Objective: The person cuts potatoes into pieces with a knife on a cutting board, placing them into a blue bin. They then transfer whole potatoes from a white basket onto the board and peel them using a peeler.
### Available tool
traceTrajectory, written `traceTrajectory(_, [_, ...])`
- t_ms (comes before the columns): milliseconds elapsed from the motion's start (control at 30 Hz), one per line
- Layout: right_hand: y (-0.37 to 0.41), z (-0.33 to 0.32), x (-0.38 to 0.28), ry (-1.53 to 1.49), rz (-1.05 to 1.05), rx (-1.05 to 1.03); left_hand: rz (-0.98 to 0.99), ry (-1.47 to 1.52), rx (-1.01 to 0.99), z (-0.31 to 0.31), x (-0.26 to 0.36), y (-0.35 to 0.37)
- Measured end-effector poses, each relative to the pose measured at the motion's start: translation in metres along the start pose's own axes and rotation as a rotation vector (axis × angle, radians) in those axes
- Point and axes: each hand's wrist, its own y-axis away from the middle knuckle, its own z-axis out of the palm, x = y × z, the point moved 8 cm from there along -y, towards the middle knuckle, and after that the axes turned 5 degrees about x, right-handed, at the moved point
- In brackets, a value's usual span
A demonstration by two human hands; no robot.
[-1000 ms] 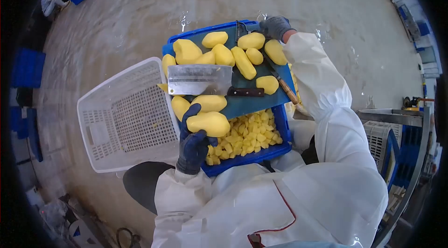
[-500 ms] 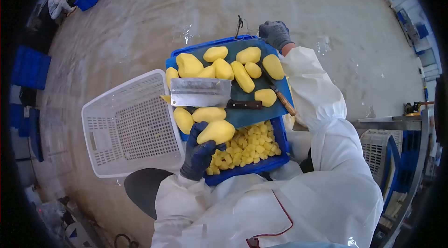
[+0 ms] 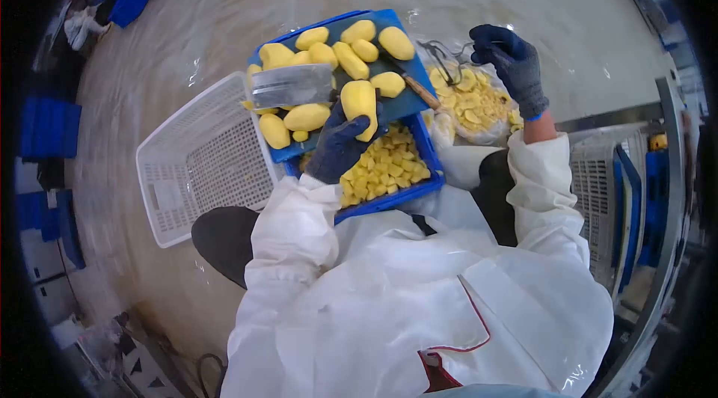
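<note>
One smooth peeled yellow potato (image 3: 360,102), clasped in left hand (image 3: 338,145), right hand (image 3: 512,61), grip unclear

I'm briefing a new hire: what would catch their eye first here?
Bright yellow peeled potatoes heaped on the board over the blue crate, with the left hand gripping one potato at its near edge. Then the cleaver lying flat on the board's left side, beside the white basket.

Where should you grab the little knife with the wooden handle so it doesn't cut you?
By the wooden handle, coming from the right. The small knife lies flat on the cutting board, its handle poking over the board's right edge, while the blade points back among the potatoes.
</note>
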Motion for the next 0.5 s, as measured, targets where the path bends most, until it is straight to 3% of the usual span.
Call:
traceTrajectory(33, [0.016, -0.008, -0.012, -0.013, 0.016, 0.013, 0.034, -0.071, 0.082, 0.012, -0.004, -0.001])
traceTrajectory(100, [0.045, -0.021, -0.030, -0.097, 0.044, 0.058, 0.051, -0.162, 0.030, 0.029, -0.022, -0.008])
traceTrajectory(300, [0.098, -0.007, -0.042, -0.221, 0.033, -0.103, 0.224, -0.518, 0.008, 0.077, -0.060, -0.013])
traceTrajectory(367, [0.108, 0.004, -0.022, -0.354, 0.125, -0.120, 0.187, -0.445, 0.027, 0.084, -0.071, -0.014])
traceTrajectory(500, [0.125, 0.014, 0.014, -0.329, 0.042, 0.113, 0.187, -0.426, 0.050, 0.104, -0.075, -0.013])
